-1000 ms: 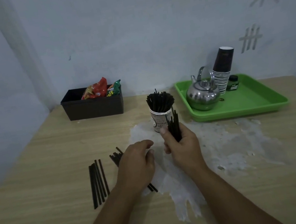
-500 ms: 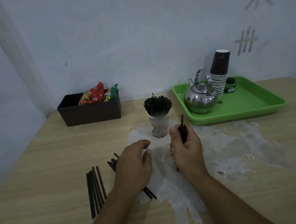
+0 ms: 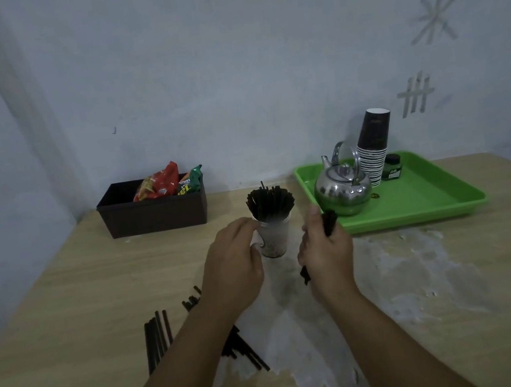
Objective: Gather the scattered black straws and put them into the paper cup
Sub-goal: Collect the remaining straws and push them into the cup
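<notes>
Loose straws (image 3: 157,341) flat on table (image 3: 64,307) far left, 2nd loose bunch (image 3: 242,351) partly under L forearm. Brown box (image 3: 153,212) w/ snack packs at back. L hand (image 3: 234,272) fingers curled, tips touching paper cup (image 3: 273,239) left side near rim. Cup upright, center, packed w/ straws. R hand (image 3: 329,253) just right of cup, fist closed round straw bundle (image 3: 329,221), ends poking out top + bottom. Green tray (image 3: 432,195) right: kettle, cup stack.
</notes>
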